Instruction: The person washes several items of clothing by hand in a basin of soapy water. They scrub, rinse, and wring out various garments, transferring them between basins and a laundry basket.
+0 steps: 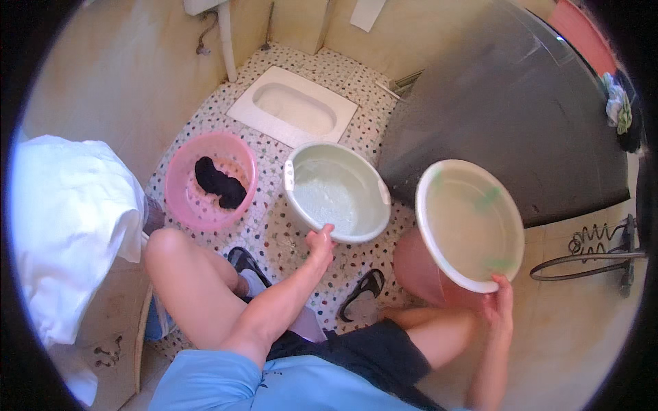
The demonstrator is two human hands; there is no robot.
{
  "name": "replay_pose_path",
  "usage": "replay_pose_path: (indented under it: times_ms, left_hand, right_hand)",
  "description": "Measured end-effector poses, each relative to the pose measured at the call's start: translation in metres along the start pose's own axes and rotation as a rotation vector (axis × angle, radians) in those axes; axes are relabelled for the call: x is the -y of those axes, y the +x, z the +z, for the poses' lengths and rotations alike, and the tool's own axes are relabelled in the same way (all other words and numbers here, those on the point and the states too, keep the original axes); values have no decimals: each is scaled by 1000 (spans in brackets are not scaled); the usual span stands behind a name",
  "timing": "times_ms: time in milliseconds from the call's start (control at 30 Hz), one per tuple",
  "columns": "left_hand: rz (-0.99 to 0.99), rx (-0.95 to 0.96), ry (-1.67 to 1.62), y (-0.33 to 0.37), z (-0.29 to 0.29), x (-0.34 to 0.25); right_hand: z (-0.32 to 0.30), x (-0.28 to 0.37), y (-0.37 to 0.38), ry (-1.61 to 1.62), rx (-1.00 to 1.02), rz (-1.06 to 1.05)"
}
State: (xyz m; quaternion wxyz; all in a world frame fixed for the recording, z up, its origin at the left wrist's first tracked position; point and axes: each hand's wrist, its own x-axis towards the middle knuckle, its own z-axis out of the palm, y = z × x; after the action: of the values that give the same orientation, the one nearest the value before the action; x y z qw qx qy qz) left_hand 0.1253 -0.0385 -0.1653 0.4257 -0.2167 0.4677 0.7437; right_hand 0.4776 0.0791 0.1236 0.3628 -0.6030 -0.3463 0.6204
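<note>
My left hand (321, 246) is closed on the near rim of a pale green basin (336, 195), which has some clear water in its bottom. With the thumb over the edge, my right hand (498, 301) grips the near rim of a white basin (473, 219) with green patches inside. This white basin is tilted, above or against a pink bucket (418, 270); I cannot tell whether it rests there. To the left, a pink basin (177, 198) on the floor holds a bunched black cloth (221, 182).
A squat toilet (274, 127) is set in the speckled tile floor beyond the basins. A large dark curved panel (507, 123) rises at the far right. White cloth (75, 226) hangs at my left. A hose (576, 264) and coiled wire rack hang on the right.
</note>
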Motion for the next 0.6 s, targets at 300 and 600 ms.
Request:
replay_pose_path:
  times_ms: [300, 600]
  left_hand:
    - [-167, -120, -245, 90, -8, -67]
    - [82, 225, 375, 101, 128, -209]
  right_hand:
    - [-121, -30, 41, 231, -141, -66]
    - [-190, -102, 106, 327, -209, -44]
